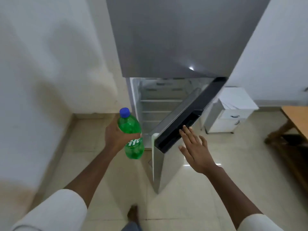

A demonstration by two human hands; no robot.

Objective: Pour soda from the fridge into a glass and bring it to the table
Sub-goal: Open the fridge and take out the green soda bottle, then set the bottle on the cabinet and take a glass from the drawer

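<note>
My left hand (115,135) grips a green soda bottle (133,129) with a blue cap, held upright in front of the fridge's left side. The grey fridge (173,39) stands ahead; its lower door (168,164) hangs partly open to the right, showing bare white shelves inside. My right hand (195,150) is flat with fingers spread, fingertips touching the dark top edge of that door. No glass is in view.
A white wall runs along the left. A small white cabinet (233,112) stands right of the fridge. The corner of a wooden table (298,119) shows at the right edge. My foot (133,214) rests on the pale tiled floor.
</note>
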